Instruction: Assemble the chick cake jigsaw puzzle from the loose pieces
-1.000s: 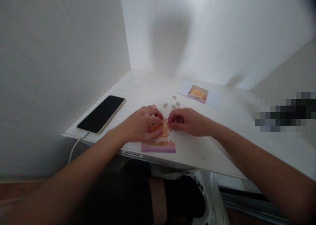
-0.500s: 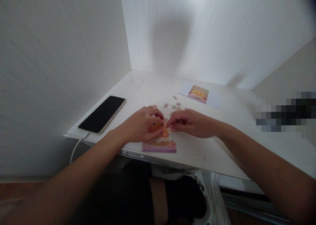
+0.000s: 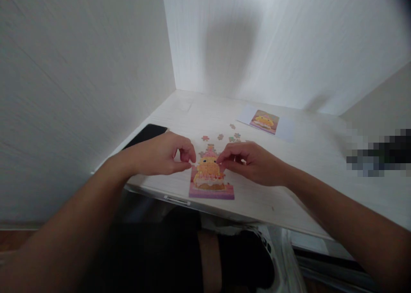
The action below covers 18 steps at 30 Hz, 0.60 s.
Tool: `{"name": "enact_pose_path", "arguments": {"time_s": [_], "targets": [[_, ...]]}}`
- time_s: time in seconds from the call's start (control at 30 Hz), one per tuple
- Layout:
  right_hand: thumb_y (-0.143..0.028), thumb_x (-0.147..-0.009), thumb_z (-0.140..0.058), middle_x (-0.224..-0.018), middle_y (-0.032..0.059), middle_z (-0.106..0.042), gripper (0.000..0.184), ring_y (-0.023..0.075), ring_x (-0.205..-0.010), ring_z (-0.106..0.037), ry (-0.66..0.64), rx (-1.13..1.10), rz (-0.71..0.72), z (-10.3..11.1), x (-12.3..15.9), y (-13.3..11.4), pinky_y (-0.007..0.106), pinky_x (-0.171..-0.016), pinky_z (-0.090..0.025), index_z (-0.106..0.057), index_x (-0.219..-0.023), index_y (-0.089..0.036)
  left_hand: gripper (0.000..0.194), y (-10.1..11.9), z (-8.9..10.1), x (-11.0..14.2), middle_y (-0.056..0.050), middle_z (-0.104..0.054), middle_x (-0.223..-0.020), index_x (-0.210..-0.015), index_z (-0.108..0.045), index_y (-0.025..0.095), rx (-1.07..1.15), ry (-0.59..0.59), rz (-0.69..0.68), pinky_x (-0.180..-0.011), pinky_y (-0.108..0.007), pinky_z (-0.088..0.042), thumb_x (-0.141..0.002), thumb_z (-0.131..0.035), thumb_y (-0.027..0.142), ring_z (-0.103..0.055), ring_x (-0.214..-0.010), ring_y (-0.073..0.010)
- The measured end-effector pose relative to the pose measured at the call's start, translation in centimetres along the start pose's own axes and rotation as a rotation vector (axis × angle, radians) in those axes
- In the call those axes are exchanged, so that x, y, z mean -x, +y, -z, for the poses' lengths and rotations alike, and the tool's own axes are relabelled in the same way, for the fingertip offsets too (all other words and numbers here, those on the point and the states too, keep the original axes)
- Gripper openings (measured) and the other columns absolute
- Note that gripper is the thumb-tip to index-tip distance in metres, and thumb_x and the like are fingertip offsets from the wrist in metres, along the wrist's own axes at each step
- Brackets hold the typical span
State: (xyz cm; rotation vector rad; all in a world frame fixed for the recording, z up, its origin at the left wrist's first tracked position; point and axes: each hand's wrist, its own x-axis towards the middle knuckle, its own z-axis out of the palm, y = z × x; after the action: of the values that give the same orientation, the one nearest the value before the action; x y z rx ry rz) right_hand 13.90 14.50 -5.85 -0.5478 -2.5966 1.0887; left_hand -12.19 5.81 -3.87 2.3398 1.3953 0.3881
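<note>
Jigsaw puzzle (image 3: 210, 178): part-built, at the near edge of the white surface (image 3: 289, 190). Your left hand (image 3: 160, 155) pinches thumb to fingers at the puzzle's left edge; your right hand (image 3: 250, 161) pinches its right edge. Beyond the puzzle: loose pieces (image 3: 224, 137), then the reference card (image 3: 265, 121). Left of the puzzle: a phone (image 3: 146, 133).

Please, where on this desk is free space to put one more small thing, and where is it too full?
The desk is bare right of the right hand, below the picture card. The back corner by the walls, behind the loose pieces, is bare too. It is crowded around the puzzle, where the left hand and the phone sit close.
</note>
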Motion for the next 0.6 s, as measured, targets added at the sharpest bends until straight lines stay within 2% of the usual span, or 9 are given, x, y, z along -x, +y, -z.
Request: {"name": "enact_pose_path", "arguments": {"time_s": [0.1, 0.2, 0.3, 0.43, 0.6], "targets": [[-0.019, -0.091, -0.057, -0.083, 0.0022, -0.069, 0.016, 0.0111, -0.071, -0.056, -0.049, 0.095, 0.034, -0.3, -0.1, -0.2, 0.025, -0.066, -0.042, -0.073, -0.094, -0.018, 0.014, 0.3, 0.3, 0.4, 0.001, -0.068, -0.086, -0.092, -0.072, 0.021, -0.037, -0.050, 0.021, -0.063, -0.020, -0.042, -0.079, -0.069, 0.015, -0.059, -0.070, -0.0110], [-0.020, -0.093, -0.056, -0.091, 0.0050, -0.068, 0.019, 0.0130, -0.078, -0.058, -0.038, 0.200, 0.065, -0.6, 0.0, -0.1, 0.028, -0.073, -0.045, -0.074, -0.097, -0.018, 0.018, 0.4, -0.1, 0.2, 0.001, -0.068, -0.090, -0.095, -0.074, 0.022, -0.010, -0.098, 0.036, -0.063, -0.020, -0.043, -0.079, -0.070, 0.014, -0.060, -0.072, -0.0111], [-0.029, -0.094, -0.059, -0.108, 0.0092, -0.064, 0.022, 0.0175, -0.094, -0.059, -0.004, 0.263, 0.131, -1.0, 0.2, 0.0, 0.033, -0.085, -0.048, -0.074, -0.107, -0.020, 0.014, 0.4, -0.4, -0.1, 0.000, -0.067, -0.086, -0.094, -0.075, 0.021, 0.034, -0.112, 0.047, -0.060, -0.019, -0.043, -0.081, -0.071, 0.017, -0.059, -0.069, -0.0112], [-0.041, -0.091, -0.066, -0.125, 0.0114, -0.059, 0.034, 0.0236, -0.110, -0.055, -0.071, 0.339, 0.254, -1.8, 0.4, -0.4, 0.042, -0.097, -0.045, -0.070, -0.120, -0.024, 0.011, -0.1, -0.6, -0.3, 0.000, -0.067, -0.081, -0.091, -0.075, 0.020, 0.121, -0.106, 0.046, -0.059, -0.019, -0.043, -0.081, -0.075, 0.025, -0.059, -0.066, -0.0111], [-0.054, -0.096, -0.052, -0.131, 0.0125, -0.055, 0.043, 0.0285, -0.114, -0.051, -0.134, 0.487, 0.308, -2.5, 0.3, -1.2, 0.050, -0.102, -0.039, -0.066, -0.128, -0.029, 0.019, -0.8, -0.7, -0.5, 0.001, -0.066, -0.075, -0.087, -0.075, 0.018, 0.106, -0.054, 0.073, -0.057, -0.020, -0.041, -0.075, -0.085, 0.030, -0.058, -0.063, -0.0107]]}}
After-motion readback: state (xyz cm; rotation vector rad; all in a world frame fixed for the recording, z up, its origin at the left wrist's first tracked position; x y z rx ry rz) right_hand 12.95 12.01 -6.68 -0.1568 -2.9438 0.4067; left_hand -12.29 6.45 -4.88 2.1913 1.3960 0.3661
